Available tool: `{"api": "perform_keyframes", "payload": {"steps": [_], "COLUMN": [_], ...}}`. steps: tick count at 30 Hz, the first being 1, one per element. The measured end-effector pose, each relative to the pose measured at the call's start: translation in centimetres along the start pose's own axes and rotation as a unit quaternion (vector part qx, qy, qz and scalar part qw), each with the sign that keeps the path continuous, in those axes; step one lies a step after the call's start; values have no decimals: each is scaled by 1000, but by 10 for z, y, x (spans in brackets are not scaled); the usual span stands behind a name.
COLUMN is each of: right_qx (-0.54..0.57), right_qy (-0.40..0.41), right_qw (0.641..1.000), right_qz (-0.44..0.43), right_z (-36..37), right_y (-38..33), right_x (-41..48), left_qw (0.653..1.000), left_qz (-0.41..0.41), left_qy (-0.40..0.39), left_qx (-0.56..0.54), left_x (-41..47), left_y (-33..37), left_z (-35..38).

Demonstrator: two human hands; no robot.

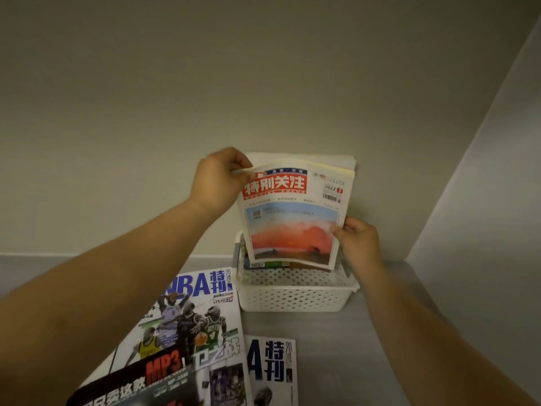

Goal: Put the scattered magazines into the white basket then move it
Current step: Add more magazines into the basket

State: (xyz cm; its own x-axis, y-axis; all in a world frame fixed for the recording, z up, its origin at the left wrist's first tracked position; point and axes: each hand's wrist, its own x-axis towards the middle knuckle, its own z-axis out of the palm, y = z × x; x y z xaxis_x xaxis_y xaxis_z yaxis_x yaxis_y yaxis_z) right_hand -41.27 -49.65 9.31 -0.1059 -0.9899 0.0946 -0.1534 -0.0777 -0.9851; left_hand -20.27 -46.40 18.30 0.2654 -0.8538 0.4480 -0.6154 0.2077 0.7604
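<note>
1. Two hands on one magazine (292, 224): red masthead, sunset photo on the cover. Stands upright, lower edge down inside the white basket (295, 294), cover facing the camera.
2. Left hand (218, 178), at 10 o'clock of the magazine. Pinches the cover's top corner between thumb and curled fingers; corner lifted a little off the pages behind.
3. Right hand (355, 240), at 4 o'clock of the magazine. Grips the side edge, thumb on the cover front, fingers curled behind.
4. Behind the held copy, other magazines (336, 161) upright in the basket, tops showing at 1 o'clock of the masthead. Number: cannot tell.
5. White basket: perforated walls, on the grey surface (336, 347), back side close to the wall (263, 83). Touching it or not: cannot tell.
6. Loose on the surface, three more:
   - NBA magazine (187, 315), large, flat, at 8 o'clock of the basket, top corner just beside the basket wall.
   - MP3 magazine (140, 379), black cover, overlapping the NBA magazine at its 7 o'clock.
   - Smaller magazine (272, 367), at 6 o'clock of the basket and apart from it, left edge tucked under the NBA magazine.
</note>
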Motion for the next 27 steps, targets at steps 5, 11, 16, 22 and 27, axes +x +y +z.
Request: {"api": "perform_keyframes", "payload": {"steps": [5, 11, 16, 22, 27], "right_qx": [-12, -9, -22, -137, -246], "right_qy": [-5, 16, 12, 6, -18], "right_qw": [997, 995, 996, 991, 969], "right_qz": [78, 95, 83, 11, -12], "right_z": [12, 19, 21, 30, 32], "right_y": [36, 51, 51, 46, 45], "right_x": [14, 31, 44, 53, 56], "left_qw": [997, 997, 984, 976, 948], "left_qz": [-41, -79, -166, -119, -129], "left_qy": [-61, -18, -14, -93, -138], "left_qx": [29, -8, 61, 157, 257], "left_x": [6, 0, -9, -1, 5], "left_y": [-25, -46, -74, -83, -92], "left_z": [21, 46, 57, 67, 64]}}
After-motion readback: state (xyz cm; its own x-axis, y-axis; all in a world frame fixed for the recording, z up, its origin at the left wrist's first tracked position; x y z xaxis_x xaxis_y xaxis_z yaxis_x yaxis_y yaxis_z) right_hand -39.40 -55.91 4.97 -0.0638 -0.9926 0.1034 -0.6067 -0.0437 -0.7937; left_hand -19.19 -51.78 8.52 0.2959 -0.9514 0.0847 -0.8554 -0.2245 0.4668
